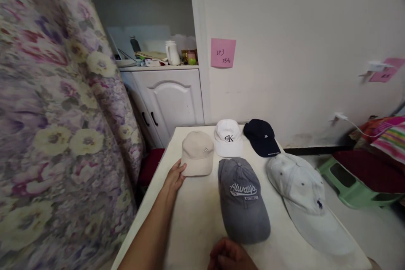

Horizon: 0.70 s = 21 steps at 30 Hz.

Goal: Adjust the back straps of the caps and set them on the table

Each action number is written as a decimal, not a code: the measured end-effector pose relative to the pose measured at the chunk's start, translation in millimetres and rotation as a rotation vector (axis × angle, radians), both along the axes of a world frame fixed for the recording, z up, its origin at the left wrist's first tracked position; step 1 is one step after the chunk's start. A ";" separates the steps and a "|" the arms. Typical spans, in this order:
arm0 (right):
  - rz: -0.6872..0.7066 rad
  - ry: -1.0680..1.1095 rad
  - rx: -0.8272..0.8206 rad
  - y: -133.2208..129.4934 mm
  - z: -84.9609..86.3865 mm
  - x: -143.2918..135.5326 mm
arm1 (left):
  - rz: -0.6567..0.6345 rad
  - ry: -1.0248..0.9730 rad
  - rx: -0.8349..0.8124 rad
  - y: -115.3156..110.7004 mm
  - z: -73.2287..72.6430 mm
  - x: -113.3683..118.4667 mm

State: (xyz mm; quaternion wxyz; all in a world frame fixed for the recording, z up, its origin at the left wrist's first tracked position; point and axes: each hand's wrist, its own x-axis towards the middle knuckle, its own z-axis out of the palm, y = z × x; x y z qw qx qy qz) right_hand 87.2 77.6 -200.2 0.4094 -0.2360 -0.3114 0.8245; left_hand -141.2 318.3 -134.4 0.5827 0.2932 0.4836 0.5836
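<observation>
Five caps lie on a cream table (pixel 190 228). My left hand (pixel 175 176) grips the left edge of the beige cap (pixel 198 152) at its brim, at the back left. Just below the brim of the grey cap (pixel 243 202) is my right hand (pixel 229 255), its fingers curled; whether they hold anything is hidden. Behind the grey cap sits a white cap (pixel 228 138) with black letters, and a navy cap (pixel 261 138) lies to its right. A pale grey-blue cap (pixel 303 194) with a small dark emblem rests along the right edge.
A floral curtain (pixel 63 135) hangs on the left. Behind the table stand a white cabinet (pixel 171 105) and a wall with a pink note (pixel 223 52). A green stool (pixel 344 181) with a dark red top is on the right, and a red seat (pixel 150 166) shows left of the table.
</observation>
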 end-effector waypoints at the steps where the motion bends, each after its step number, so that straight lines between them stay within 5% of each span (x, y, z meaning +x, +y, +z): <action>1: 0.000 0.018 -0.003 -0.4 0.5 -0.3 | 0.030 0.014 -0.010 -1.9 -0.6 0.5; 11: -0.008 0.102 -0.010 -1.2 2.6 -0.5 | 0.361 0.266 -0.007 -11.0 -14.9 11.7; 21: -0.062 0.038 -0.014 -4.0 21.9 2.7 | 0.363 0.631 0.103 -26.4 -24.6 11.5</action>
